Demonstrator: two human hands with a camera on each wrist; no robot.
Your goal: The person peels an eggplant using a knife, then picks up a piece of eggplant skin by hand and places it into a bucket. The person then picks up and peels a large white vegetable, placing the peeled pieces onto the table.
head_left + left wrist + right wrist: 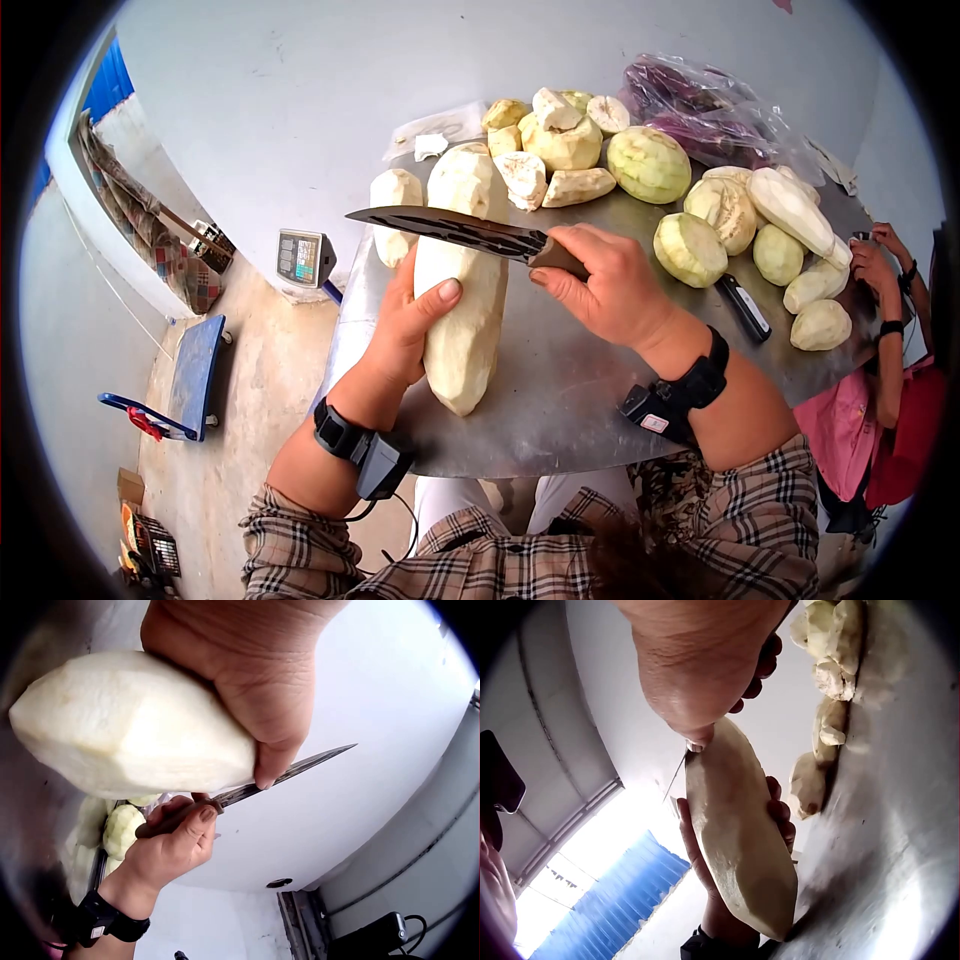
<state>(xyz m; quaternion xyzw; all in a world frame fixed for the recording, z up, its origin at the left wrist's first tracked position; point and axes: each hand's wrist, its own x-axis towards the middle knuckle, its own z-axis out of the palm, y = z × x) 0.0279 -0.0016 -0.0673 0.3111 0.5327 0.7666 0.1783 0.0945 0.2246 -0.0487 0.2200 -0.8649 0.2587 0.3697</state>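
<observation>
A long, pale peeled eggplant (465,320) stands lengthwise before me, its lower end tapering toward the table's near edge. My left hand (405,325) grips it from the left side, thumb across its top face. The right hand (615,285) holds a large knife (450,225) by its brown handle. The dark, streaked blade lies across the upper part of the eggplant in the head view, tip pointing left. In the left wrist view the knife blade (300,763) passes behind the left thumb. The right wrist view shows the eggplant (739,832) tilted over the metal table.
Several peeled eggplants and cut pieces (565,145) lie along the back and right of the metal table (560,400). A black-handled tool (745,307) rests among them. Behind is a plastic bag (700,105) with purple contents. Another person's hands (880,270) show at right.
</observation>
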